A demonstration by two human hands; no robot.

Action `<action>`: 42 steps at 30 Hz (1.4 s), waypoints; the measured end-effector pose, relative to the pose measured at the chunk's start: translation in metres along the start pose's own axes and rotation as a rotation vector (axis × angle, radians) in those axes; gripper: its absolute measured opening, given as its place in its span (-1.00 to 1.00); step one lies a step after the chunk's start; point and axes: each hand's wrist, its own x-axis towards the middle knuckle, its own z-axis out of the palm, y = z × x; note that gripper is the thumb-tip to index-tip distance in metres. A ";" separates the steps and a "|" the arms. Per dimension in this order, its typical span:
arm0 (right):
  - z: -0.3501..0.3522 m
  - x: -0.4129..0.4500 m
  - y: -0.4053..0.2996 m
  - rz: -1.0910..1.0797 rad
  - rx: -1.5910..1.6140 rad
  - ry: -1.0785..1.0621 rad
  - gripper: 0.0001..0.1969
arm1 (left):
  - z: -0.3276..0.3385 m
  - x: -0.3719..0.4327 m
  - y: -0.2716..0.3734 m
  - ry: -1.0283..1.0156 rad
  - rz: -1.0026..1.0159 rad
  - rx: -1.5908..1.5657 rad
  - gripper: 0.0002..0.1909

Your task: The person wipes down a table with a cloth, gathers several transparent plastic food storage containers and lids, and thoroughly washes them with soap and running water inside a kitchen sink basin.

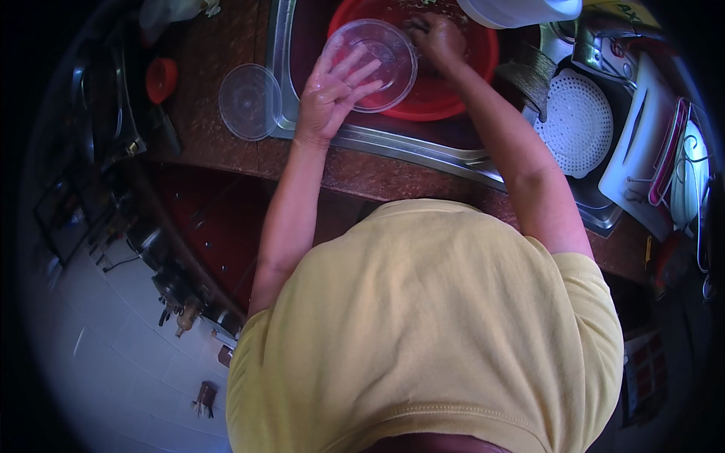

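Observation:
My left hand (328, 96) holds a round clear plastic container or lid (391, 85) over the left side of a red plastic basin (481, 85). Its fingers are spread against the plastic. My right hand (442, 42) is inside the basin, its fingers bent down. Whatever may be between those fingertips is too dark to make out. Small pale shreds (419, 3) lie in the basin near its top edge. The basin stands in a stainless steel sink (385, 139). Left of the sink, another round clear plastic lid (249, 102) lies on the brown counter (209, 136), overlapping the sink's rim.
A white container (521, 11) stands behind the basin, close to my right hand. The metal faucet (589, 48) is at upper right. Below it are a white perforated strainer plate (575, 124) and an upright white cutting board (628, 153). An orange-red cup-like utensil (161, 79) lies far left.

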 end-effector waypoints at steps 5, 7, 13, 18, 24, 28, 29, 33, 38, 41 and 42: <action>0.022 -0.006 0.040 -0.326 -0.533 -0.069 -0.57 | -0.007 -0.006 0.010 0.010 0.046 -0.132 -0.19; 0.027 -0.008 0.058 -0.429 -0.582 -0.137 -0.59 | -0.009 -0.006 0.012 0.007 0.054 -0.140 -0.19; 0.015 0.003 0.039 0.267 0.837 -0.173 -0.66 | -0.025 0.003 0.003 -0.012 0.049 -0.178 -0.31; -0.007 -0.064 -0.074 -0.440 0.385 -0.090 -0.69 | -0.022 0.015 -0.016 0.140 0.040 -0.179 -0.55; 0.005 -0.043 -0.087 -0.308 0.114 0.127 -0.79 | 0.010 0.024 -0.022 0.043 0.012 -0.133 -0.41; 0.007 -0.025 -0.088 -0.353 0.085 0.112 -0.83 | 0.015 0.023 -0.020 0.053 0.039 -0.096 -0.35; 0.003 -0.037 -0.095 -0.415 0.101 0.074 -0.84 | 0.015 0.024 -0.017 0.080 0.040 -0.092 -0.35; -0.004 -0.082 -0.101 -0.660 0.132 -0.071 -0.80 | 0.006 0.025 0.000 0.236 -0.009 -0.103 -0.18; -0.012 -0.063 -0.093 -0.815 0.142 -0.090 -0.70 | -0.006 0.019 0.002 0.059 -0.140 -0.269 -0.29; -0.016 -0.044 -0.104 -0.770 0.144 0.025 -0.68 | -0.002 0.019 0.000 0.068 -0.020 0.027 -0.44; -0.018 -0.034 -0.103 -0.799 0.194 0.036 -0.69 | 0.000 0.018 0.004 0.018 -0.017 -0.004 -0.42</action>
